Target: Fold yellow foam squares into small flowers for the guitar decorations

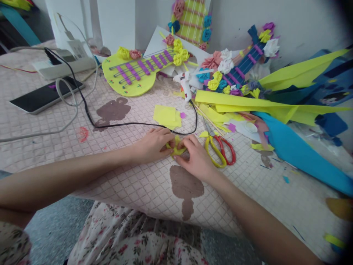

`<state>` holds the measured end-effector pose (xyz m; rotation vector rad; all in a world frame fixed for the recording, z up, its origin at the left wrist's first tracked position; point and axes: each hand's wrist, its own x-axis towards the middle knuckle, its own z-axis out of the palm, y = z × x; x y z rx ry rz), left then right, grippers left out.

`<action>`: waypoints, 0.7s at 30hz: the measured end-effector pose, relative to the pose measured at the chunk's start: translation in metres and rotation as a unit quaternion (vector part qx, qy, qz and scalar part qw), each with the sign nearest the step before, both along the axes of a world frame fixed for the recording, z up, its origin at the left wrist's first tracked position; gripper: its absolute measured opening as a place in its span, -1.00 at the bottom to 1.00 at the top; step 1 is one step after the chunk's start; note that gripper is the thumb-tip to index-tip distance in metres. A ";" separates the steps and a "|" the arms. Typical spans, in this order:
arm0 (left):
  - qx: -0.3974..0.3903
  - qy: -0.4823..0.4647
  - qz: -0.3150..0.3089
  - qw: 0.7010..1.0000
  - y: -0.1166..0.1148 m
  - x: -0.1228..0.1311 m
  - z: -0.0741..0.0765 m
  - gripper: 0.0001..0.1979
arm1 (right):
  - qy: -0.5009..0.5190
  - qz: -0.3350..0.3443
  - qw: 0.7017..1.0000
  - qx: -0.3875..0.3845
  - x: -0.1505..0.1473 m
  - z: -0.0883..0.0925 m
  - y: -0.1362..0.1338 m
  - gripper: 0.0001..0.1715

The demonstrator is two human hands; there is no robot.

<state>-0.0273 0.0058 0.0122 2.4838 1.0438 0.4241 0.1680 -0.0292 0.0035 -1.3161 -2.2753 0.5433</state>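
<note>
Both hands meet over the near part of the table: the left hand point(156, 145) and the right hand point(198, 158) each pinch a side of a small, crinkled bright-yellow paper piece point(177, 147) between thumb and fingers, holding it just above or against the pale pink quilted cloth point(138, 184); from where I stand I can't tell which. Just beyond lie some flat, squarish yellow paper pieces point(164, 115), with a tiny purple scrap point(183, 115) at their right edge. Near the right hand rest metal scissors with one yellow and one red handle point(220, 143).

Further back there's a white glue gun point(186, 86), its black cable point(132, 123) curving away left across the cloth; the small dark marking on its body is too blurred for me to read. Behind it sit a yellow guitar shape with purple bars point(132, 81) and a dark-blue one with paper flowers point(249, 60). At far left, a black-screened flat device point(41, 97) lies before a white power strip point(55, 68). A long bright-blue strip point(298, 151) stretches along the right.
</note>
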 end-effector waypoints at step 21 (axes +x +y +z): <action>0.004 0.015 0.012 1.000 -0.003 0.002 0.002 -0.71 | 0.010 -0.002 1.000 -0.001 0.000 -0.002 0.003 -0.92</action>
